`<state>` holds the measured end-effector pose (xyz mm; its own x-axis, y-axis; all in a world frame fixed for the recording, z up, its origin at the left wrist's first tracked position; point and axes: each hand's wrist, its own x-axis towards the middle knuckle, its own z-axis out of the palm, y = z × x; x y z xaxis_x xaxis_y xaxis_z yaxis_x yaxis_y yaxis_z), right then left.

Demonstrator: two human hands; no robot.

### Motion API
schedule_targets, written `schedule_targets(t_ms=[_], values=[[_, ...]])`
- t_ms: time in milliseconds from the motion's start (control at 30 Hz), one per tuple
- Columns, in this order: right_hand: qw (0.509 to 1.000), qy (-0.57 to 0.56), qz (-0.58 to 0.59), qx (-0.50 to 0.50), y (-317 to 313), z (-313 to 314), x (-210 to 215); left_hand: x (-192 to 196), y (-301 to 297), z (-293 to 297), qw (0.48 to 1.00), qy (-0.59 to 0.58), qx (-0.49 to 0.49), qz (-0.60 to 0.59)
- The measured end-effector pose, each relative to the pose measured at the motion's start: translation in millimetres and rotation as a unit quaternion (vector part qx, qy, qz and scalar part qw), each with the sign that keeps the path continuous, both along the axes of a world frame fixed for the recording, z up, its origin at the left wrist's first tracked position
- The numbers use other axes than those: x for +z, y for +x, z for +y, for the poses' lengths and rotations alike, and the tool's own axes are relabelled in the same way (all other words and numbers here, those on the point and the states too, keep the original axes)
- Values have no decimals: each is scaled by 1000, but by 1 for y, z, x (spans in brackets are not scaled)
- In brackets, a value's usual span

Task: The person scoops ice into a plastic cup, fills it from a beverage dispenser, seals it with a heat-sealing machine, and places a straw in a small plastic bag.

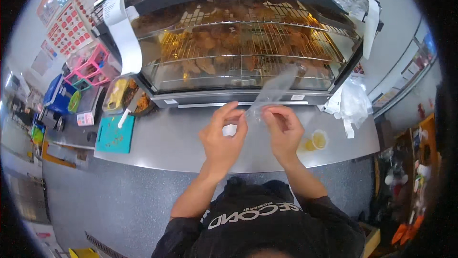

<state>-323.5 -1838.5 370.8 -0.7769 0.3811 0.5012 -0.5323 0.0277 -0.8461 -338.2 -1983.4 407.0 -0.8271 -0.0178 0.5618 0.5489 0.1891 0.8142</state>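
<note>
Two bare hands sit at frame centre, forearms rising from lower edge. L hand [222, 134]: thumb & index bent toward each other, tips right by the film's lower end; can't tell if they grip it. R hand [286, 131]: thumb & index pinched on that same end, other fingers curled in. The clear film [277, 88], prob a thin bag, is btwn the hands & slants up-right, above the steel counter [162, 150]. To do it well, I'd keep the R pinch firm, roll the edge w/ L thumb vs index if layers cling, & go easy, since thin film prob stretches or tears. Also mind the small tub w/ yellow contents [319, 139], just right of R wrist: a low sweep could knock it. Centre left: teal board [107, 138] w/ crumbs & a white-handled tool [124, 118]. Right: crumpled white plastic [355, 100]. Farther up: glass-front case [186, 99], brown food on wire racks; wall posters [69, 29], upper left
</note>
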Motion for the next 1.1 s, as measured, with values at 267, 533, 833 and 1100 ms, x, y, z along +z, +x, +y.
schedule_targets(t_ms=[267, 533, 833, 1100], values=[[992, 106, -35, 54, -24, -22, 17, -11, -40, -17, 956, 120, -217, -159], [997, 50, 21, -62, -35, -20, 19, 8, -48, -30, 983, -105, -101, 108], [995, 96, 19, -5, -24, -28, 25, 0, -63, -48, 896, -237, -91, 364], [992, 117, 9, -45, -15, -21, 27, -2, -66, -39, 912, -166, -142, 346]])
